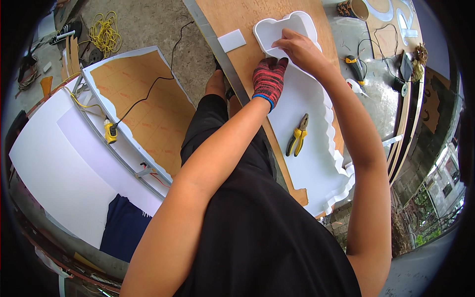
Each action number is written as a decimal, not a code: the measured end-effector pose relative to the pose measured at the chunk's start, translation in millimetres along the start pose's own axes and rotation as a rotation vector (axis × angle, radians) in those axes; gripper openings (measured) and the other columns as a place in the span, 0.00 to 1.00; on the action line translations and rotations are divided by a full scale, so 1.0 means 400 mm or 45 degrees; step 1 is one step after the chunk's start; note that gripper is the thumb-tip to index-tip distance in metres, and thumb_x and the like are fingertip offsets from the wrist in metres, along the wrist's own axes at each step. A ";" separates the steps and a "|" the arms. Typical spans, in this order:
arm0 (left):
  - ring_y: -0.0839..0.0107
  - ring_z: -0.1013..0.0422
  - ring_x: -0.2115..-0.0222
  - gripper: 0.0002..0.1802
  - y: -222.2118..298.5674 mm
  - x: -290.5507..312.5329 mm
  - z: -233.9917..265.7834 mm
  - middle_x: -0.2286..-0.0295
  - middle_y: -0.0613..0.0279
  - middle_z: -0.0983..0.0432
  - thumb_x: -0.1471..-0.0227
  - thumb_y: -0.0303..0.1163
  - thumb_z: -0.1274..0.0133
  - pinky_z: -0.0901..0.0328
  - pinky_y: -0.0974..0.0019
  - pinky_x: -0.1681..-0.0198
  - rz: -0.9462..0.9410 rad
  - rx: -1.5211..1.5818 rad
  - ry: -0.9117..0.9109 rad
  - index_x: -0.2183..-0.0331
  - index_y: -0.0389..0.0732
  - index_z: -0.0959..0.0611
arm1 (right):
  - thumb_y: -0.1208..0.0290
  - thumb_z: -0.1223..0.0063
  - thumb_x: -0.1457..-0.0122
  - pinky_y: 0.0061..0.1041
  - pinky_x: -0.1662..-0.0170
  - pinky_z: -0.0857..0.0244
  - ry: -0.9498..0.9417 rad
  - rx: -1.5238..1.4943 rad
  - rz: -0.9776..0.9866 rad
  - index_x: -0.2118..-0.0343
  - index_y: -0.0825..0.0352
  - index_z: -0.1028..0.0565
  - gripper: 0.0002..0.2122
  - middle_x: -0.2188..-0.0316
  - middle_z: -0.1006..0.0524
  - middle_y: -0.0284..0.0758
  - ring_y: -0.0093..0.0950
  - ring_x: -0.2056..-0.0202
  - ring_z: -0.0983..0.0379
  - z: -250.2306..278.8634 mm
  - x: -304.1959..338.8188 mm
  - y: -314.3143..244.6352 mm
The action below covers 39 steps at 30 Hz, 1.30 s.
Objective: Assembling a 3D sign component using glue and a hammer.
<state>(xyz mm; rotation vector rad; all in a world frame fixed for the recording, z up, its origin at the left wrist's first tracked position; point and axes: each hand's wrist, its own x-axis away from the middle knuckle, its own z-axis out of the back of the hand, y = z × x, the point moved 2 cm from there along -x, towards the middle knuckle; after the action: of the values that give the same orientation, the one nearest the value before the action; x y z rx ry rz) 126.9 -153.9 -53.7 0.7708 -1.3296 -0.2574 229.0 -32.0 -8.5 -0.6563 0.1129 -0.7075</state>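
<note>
A white shallow shape with a raised, wavy rim [328, 119] lies on the brown board. My left hand [268, 81], in a red and black striped glove with a blue cuff, closes on the near-left edge of its rim, close to the far end. My bare right hand [301, 48] is just beyond it, over the shape's far rounded part. Its fingers are curled in a pinch; whatever they hold is too small to make out. Pliers [298, 136] with yellow and black handles rest inside the shape, nearer to me than both hands.
A small white rectangular piece [231, 40] lies left of the shape on the brown board [217, 12]. To the right are a yellow-black tool [355, 68] and a patterned cup [353, 9]. At left, a corded yellow tool [110, 132] lies by a framed panel [143, 84]; yellow cable [105, 33] coils beyond.
</note>
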 end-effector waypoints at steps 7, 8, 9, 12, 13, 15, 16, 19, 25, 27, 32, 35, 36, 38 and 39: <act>0.72 0.26 0.73 0.22 0.006 0.009 0.004 0.71 0.63 0.21 0.41 0.48 0.34 0.32 0.64 0.81 -0.034 -0.054 0.009 0.55 0.39 0.16 | 0.79 0.41 0.38 0.41 0.55 0.29 0.030 -0.040 -0.018 0.59 0.64 0.14 0.08 0.65 0.26 0.40 0.42 0.61 0.23 0.001 0.009 0.001; 0.72 0.26 0.73 0.22 0.015 0.017 0.004 0.71 0.63 0.21 0.41 0.48 0.34 0.32 0.64 0.81 -0.032 -0.054 0.009 0.55 0.39 0.16 | 0.79 0.41 0.38 0.41 0.55 0.29 0.033 -0.047 -0.024 0.59 0.64 0.14 0.08 0.65 0.26 0.40 0.42 0.61 0.23 -0.002 0.017 0.005; 0.68 0.24 0.67 0.24 0.022 0.022 -0.001 0.66 0.57 0.18 0.40 0.45 0.34 0.30 0.61 0.66 0.028 -0.048 -0.019 0.53 0.35 0.17 | 0.80 0.41 0.38 0.41 0.55 0.29 0.037 -0.054 -0.031 0.58 0.64 0.15 0.08 0.66 0.26 0.40 0.42 0.61 0.23 -0.005 0.023 0.011; 0.68 0.25 0.68 0.23 0.007 0.014 0.007 0.67 0.58 0.19 0.40 0.45 0.34 0.31 0.62 0.65 0.037 -0.038 -0.018 0.54 0.35 0.17 | 0.80 0.41 0.38 0.41 0.55 0.29 0.021 -0.026 -0.018 0.59 0.64 0.15 0.08 0.66 0.26 0.40 0.42 0.61 0.23 -0.007 0.012 0.004; 0.72 0.28 0.76 0.21 0.010 0.011 0.006 0.72 0.64 0.22 0.40 0.47 0.34 0.34 0.64 0.79 -0.013 -0.038 -0.003 0.58 0.40 0.17 | 0.80 0.41 0.38 0.41 0.55 0.29 0.019 -0.027 -0.015 0.59 0.64 0.15 0.08 0.66 0.26 0.40 0.42 0.61 0.23 -0.006 0.009 0.004; 0.73 0.29 0.76 0.20 0.006 0.013 0.004 0.72 0.64 0.22 0.40 0.47 0.34 0.33 0.64 0.76 -0.003 -0.026 0.005 0.58 0.40 0.17 | 0.80 0.41 0.38 0.41 0.55 0.29 0.016 -0.037 -0.008 0.58 0.64 0.15 0.08 0.66 0.26 0.40 0.42 0.61 0.23 -0.005 0.009 0.002; 0.73 0.29 0.75 0.19 0.004 0.012 0.004 0.73 0.65 0.22 0.40 0.46 0.34 0.32 0.64 0.73 0.004 -0.017 0.011 0.58 0.39 0.17 | 0.80 0.41 0.38 0.41 0.55 0.29 0.015 -0.038 -0.001 0.58 0.64 0.15 0.08 0.66 0.26 0.40 0.42 0.61 0.23 -0.004 0.007 0.000; 0.73 0.30 0.74 0.19 0.007 0.007 0.001 0.72 0.65 0.22 0.39 0.44 0.35 0.32 0.64 0.67 -0.078 -0.029 0.035 0.59 0.38 0.17 | 0.80 0.41 0.39 0.40 0.55 0.29 0.002 -0.042 -0.036 0.58 0.64 0.15 0.09 0.66 0.26 0.39 0.41 0.61 0.23 -0.001 0.002 0.001; 0.73 0.30 0.73 0.19 0.004 0.008 0.003 0.73 0.64 0.22 0.39 0.44 0.35 0.31 0.64 0.66 -0.145 -0.035 0.048 0.58 0.37 0.17 | 0.79 0.42 0.39 0.40 0.55 0.28 0.023 -0.068 -0.045 0.59 0.63 0.14 0.09 0.66 0.25 0.40 0.42 0.61 0.22 0.001 -0.001 -0.002; 0.73 0.29 0.74 0.19 -0.009 0.009 -0.001 0.73 0.64 0.22 0.39 0.44 0.35 0.31 0.63 0.69 -0.133 -0.034 0.016 0.58 0.38 0.17 | 0.80 0.44 0.40 0.41 0.55 0.28 0.042 -0.086 -0.035 0.60 0.64 0.14 0.10 0.66 0.25 0.41 0.43 0.60 0.22 -0.003 0.005 0.007; 0.73 0.27 0.74 0.19 -0.043 -0.014 0.004 0.72 0.65 0.22 0.40 0.45 0.35 0.33 0.63 0.77 -0.067 -0.088 -0.047 0.57 0.40 0.16 | 0.81 0.44 0.41 0.41 0.55 0.28 0.050 -0.089 -0.054 0.62 0.65 0.13 0.10 0.66 0.24 0.42 0.43 0.60 0.22 -0.006 0.020 -0.008; 0.61 0.23 0.65 0.22 -0.065 -0.031 0.004 0.66 0.50 0.17 0.40 0.43 0.34 0.29 0.58 0.54 -0.074 -0.041 -0.026 0.57 0.32 0.16 | 0.79 0.40 0.39 0.41 0.56 0.29 0.156 -0.136 -0.202 0.58 0.65 0.15 0.08 0.66 0.25 0.41 0.43 0.62 0.22 0.020 0.034 -0.030; 0.61 0.23 0.66 0.23 -0.070 -0.038 0.010 0.66 0.51 0.17 0.40 0.44 0.34 0.29 0.58 0.55 -0.119 -0.057 -0.004 0.57 0.32 0.16 | 0.79 0.40 0.39 0.41 0.56 0.29 0.172 -0.127 -0.198 0.58 0.65 0.15 0.08 0.66 0.25 0.41 0.43 0.62 0.22 0.028 0.038 -0.048; 0.62 0.23 0.66 0.23 -0.061 -0.037 0.014 0.66 0.52 0.16 0.40 0.44 0.34 0.29 0.58 0.55 -0.100 -0.046 -0.007 0.57 0.32 0.16 | 0.79 0.40 0.38 0.39 0.57 0.29 0.360 -0.225 -0.418 0.56 0.67 0.16 0.09 0.65 0.24 0.42 0.43 0.62 0.22 0.067 0.070 -0.084; 0.62 0.23 0.66 0.22 -0.056 -0.040 0.018 0.66 0.53 0.16 0.40 0.44 0.34 0.29 0.58 0.56 -0.063 -0.029 0.007 0.57 0.33 0.16 | 0.79 0.40 0.38 0.39 0.57 0.29 0.379 -0.216 -0.420 0.56 0.67 0.16 0.09 0.65 0.24 0.42 0.43 0.62 0.22 0.074 0.090 -0.102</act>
<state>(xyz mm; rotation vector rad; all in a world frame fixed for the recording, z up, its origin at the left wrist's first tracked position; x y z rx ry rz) 121.8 -163.5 -79.8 0.7856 -1.3014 -0.3092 242.5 -62.6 43.5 -0.7366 0.3473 -1.1213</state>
